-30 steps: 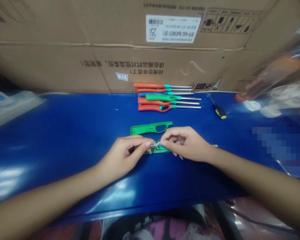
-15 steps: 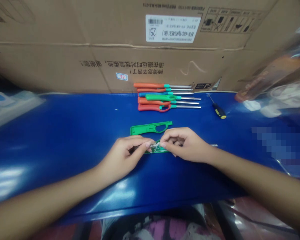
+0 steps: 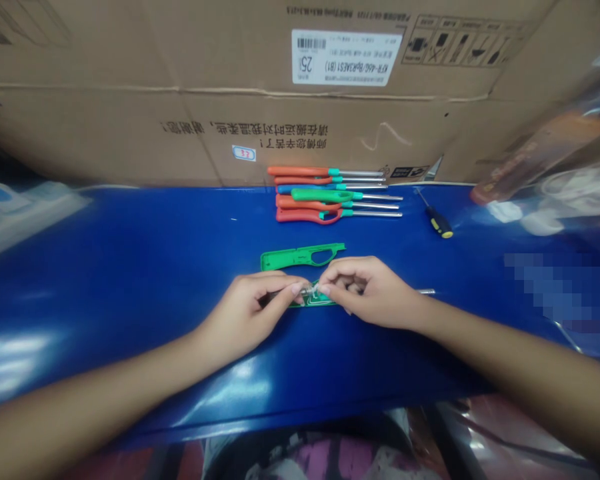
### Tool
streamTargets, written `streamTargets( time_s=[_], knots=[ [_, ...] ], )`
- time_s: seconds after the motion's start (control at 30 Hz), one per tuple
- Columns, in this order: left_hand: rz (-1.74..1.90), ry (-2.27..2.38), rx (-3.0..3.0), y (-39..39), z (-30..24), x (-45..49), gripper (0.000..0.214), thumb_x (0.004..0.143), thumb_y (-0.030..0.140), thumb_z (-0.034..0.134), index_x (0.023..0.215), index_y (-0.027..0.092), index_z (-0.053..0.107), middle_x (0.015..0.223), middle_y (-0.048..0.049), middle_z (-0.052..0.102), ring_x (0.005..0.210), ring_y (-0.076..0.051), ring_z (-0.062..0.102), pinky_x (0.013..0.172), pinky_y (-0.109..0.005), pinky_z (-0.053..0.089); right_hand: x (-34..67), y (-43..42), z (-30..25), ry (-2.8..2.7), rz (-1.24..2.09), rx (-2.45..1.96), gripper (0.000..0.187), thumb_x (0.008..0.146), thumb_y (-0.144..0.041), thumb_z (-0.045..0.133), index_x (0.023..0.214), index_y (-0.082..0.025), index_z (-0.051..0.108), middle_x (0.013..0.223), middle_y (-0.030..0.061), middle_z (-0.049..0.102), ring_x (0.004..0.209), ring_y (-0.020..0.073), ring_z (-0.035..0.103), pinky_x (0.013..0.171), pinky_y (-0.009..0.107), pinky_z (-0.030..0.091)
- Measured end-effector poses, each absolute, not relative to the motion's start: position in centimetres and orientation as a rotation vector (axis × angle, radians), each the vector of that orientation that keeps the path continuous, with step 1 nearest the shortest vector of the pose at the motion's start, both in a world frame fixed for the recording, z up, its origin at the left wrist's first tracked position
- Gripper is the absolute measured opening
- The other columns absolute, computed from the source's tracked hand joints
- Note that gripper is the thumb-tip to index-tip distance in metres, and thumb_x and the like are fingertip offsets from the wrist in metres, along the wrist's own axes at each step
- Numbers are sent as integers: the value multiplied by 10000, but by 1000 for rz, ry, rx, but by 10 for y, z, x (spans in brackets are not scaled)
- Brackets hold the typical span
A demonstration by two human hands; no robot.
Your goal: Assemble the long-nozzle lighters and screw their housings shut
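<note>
My left hand (image 3: 257, 303) is closed in a pinch, thumb and forefinger on a small pale metallic part (image 3: 307, 291) whose kind I cannot make out. My right hand (image 3: 365, 290) pinches at the other end of that part, fingers curled, what it grips mostly hidden. Directly beneath both hands lies a green lighter half (image 3: 320, 301) with white wire inside, largely covered by my fingers. A metal tube end (image 3: 427, 291) shows past my right wrist. Just beyond my hands, the other green handle shell (image 3: 285, 259) rests with its hollow side up.
Several long-nosed lighters (image 3: 305, 215) in orange, blue, green and red lie side by side before a cardboard box (image 3: 130, 140). To their right is a black-and-yellow screwdriver (image 3: 437, 223). Plastic-wrapped items (image 3: 570, 187) sit at the right, clear plastic (image 3: 25, 213) at the left.
My right fingertips have shifted very slightly at the small part. Everything else stays where it was.
</note>
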State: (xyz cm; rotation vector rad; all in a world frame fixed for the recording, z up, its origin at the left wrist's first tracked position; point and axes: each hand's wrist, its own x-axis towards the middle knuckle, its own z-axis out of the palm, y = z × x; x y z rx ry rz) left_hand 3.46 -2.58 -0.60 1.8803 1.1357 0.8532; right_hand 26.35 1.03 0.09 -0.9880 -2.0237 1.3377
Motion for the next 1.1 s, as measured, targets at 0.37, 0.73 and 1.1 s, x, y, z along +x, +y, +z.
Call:
streamTargets(
  time_s=[0.37,0.73,1.1],
  knots=[
    [882,1137,1870,-26,-7,36,240,1002,300,594,975,197,809,946,-22,797,845,-151,725,758,-237,528,263,10,1,-1958,1451,-1015,124,891,-252,646,847,-141,679,593,-50,557,493,56,511,461,187,389],
    [923,1162,1798,-25,-7,36,227,982,304,618,950,188,811,895,-20,803,797,-146,723,732,-216,539,261,10,1,-1810,1505,-1072,197,876,-336,680,871,-139,682,602,-42,570,481,60,495,453,199,396],
    [976,1186,1732,-27,-4,41,217,961,298,625,951,174,802,829,-30,799,696,-145,694,690,-228,563,258,8,0,-1910,1349,-1082,200,897,-339,647,854,-149,690,630,-9,611,522,83,555,479,204,425]
  ],
)
